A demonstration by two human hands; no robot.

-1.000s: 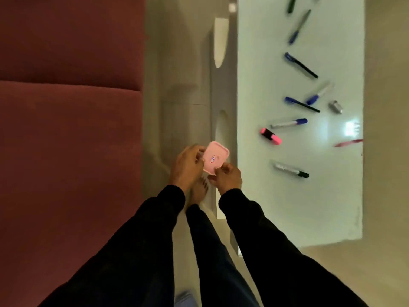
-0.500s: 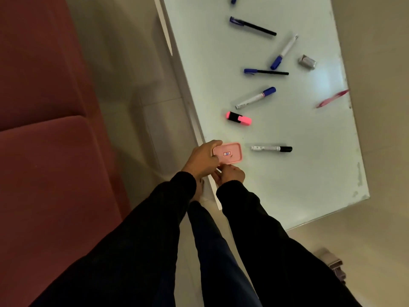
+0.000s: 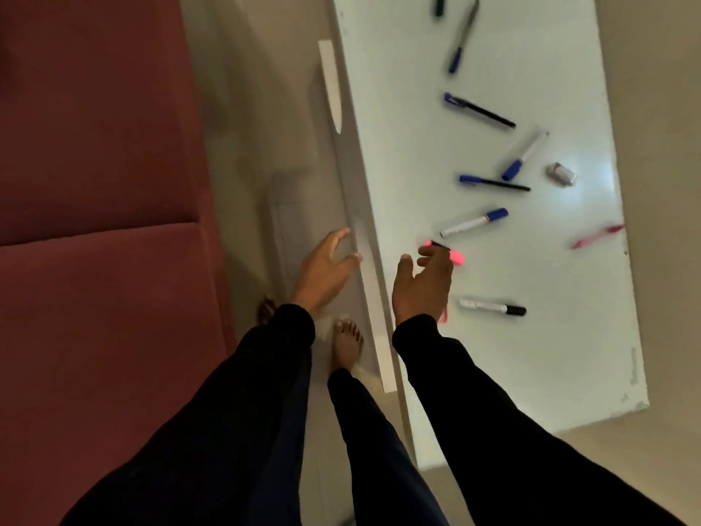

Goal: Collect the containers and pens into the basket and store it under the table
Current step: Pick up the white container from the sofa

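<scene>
We see a red sofa [image 3: 95, 184] on the left | beige floor [image 3: 246, 127] | pale glass table [image 3: 398, 108] | maybe a small metal cap [image 3: 560, 173], blurred

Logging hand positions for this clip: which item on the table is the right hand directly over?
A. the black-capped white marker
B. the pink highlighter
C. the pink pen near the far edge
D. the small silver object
B: the right hand is spread open with its fingertips over the pink highlighter, while the black-capped marker lies apart beside the wrist.
</scene>
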